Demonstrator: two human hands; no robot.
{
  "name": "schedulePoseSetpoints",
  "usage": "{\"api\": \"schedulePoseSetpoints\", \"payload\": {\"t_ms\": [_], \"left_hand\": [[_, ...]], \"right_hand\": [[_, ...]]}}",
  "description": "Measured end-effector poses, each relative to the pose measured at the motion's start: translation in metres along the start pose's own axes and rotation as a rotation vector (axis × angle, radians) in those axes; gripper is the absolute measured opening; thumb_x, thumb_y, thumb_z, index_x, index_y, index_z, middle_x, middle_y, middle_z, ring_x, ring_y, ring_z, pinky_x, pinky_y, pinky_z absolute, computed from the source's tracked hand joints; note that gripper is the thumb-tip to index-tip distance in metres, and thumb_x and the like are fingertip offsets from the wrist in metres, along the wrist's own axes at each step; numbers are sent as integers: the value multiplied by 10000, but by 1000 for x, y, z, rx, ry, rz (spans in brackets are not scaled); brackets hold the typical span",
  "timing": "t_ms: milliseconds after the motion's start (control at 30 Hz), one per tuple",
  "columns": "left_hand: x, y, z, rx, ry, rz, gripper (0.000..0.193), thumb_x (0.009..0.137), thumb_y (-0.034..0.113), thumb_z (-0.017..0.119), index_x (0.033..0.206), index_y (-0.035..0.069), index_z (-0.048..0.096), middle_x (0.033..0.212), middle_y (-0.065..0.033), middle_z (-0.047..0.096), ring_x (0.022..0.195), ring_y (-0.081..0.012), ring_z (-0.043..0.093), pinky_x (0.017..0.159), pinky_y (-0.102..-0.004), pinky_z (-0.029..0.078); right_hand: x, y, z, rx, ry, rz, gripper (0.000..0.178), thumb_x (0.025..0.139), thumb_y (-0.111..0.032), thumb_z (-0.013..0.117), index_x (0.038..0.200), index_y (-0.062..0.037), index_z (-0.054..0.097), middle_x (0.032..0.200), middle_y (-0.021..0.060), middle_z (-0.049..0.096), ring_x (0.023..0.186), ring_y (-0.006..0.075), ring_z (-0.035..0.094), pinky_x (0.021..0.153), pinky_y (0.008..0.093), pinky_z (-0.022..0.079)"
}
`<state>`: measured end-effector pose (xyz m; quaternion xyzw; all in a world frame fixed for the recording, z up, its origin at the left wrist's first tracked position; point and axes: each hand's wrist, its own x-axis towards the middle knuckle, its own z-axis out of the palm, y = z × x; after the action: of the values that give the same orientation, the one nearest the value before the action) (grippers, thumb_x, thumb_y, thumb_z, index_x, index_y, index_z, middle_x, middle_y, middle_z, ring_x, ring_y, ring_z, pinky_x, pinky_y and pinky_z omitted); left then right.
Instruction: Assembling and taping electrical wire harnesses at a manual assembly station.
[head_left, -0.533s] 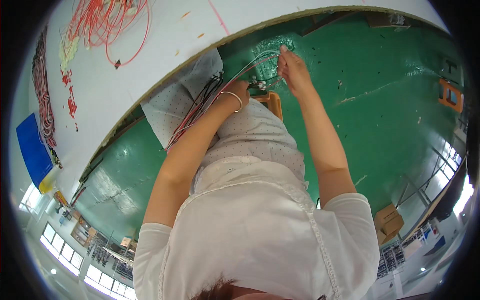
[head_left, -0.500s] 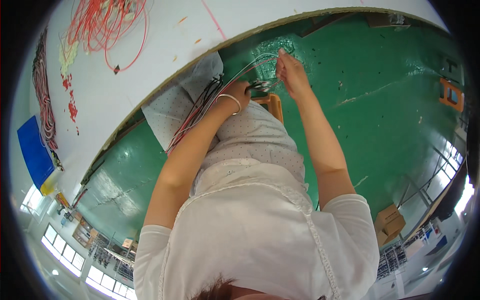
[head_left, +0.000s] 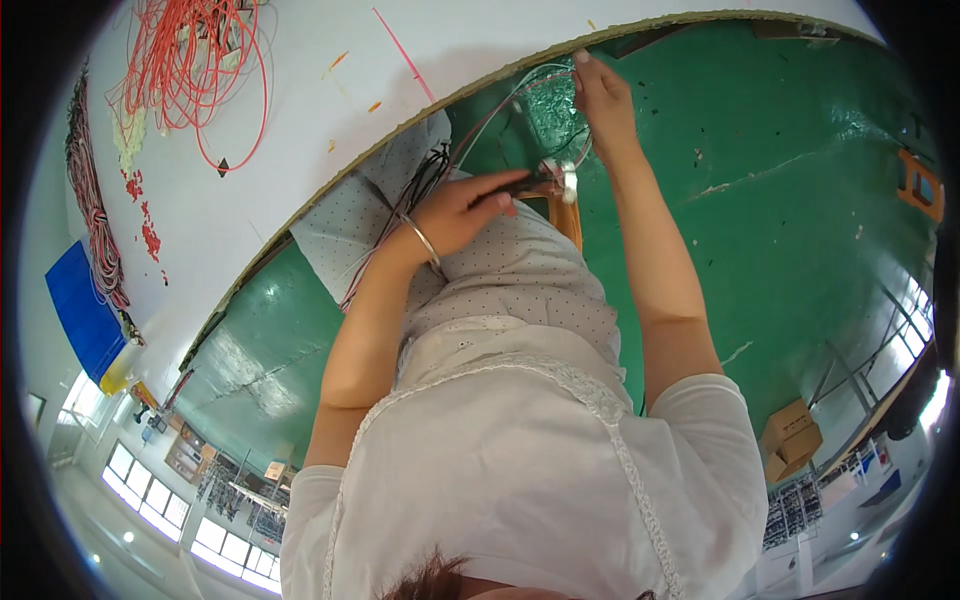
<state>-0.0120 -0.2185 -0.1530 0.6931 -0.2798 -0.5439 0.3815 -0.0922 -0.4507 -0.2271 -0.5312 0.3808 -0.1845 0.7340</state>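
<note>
A workshop with a green painted floor (head_left: 800,250) fills the right of the frame, while a large white worktable (head_left: 250,180) sweeps across the upper left, its curved edge bent by the lens. At far left a blue bin (head_left: 80,310) sits against the table's edge, and a dark red cable bundle (head_left: 90,220) runs along the same side. Higher up, a loose coil of red wires (head_left: 200,70) lies spread flat on the white surface, apparently laid out so single strands can be drawn off without tangling.

In the centre, the person, in a white top and dotted trousers, sits below the table edge with work held over the lap. The left hand (head_left: 460,210), a thin bangle (head_left: 425,240) at the wrist, has its fingers closed together around a dark hand tool (head_left: 520,185), likely a cutter or plier; the tool's head is too small to make out. A bundle of thin wires (head_left: 420,190) trails from under that hand across the knee, probably kept there to stay within reach.

Just right of centre, near the top, the right hand (head_left: 600,100) is raised, fingertips pinched on a pale thin wire (head_left: 520,90) that arcs down toward the tool, seemingly held taut so it can be worked. Cardboard boxes (head_left: 790,440) stand on the floor at lower right.
</note>
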Motion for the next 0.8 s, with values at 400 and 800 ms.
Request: {"api": "schedulePoseSetpoints", "payload": {"t_ms": [400, 800], "left_hand": [[-57, 41, 21, 630, 265, 438, 473, 855, 239, 728, 1283, 66, 626, 1261, -113, 631, 1157, -335, 574, 991, -413, 451], [-222, 25, -49, -44, 138, -27, 411, 984, 335, 566, 806, -23, 665, 736, -103, 680, 694, -219, 583, 695, -352, 431]], "right_hand": [[-41, -80, -18, -417, -335, -278, 344, 961, -278, 648, 703, -59, 584, 611, -42, 442, 587, 54, 384, 516, 265, 294], [-126, -132, -11, -447, -838, -343, 245, 676, -210, 885, 757, -72, 698, 575, -11, 465, 484, 112, 397, 463, 298, 256]]}}
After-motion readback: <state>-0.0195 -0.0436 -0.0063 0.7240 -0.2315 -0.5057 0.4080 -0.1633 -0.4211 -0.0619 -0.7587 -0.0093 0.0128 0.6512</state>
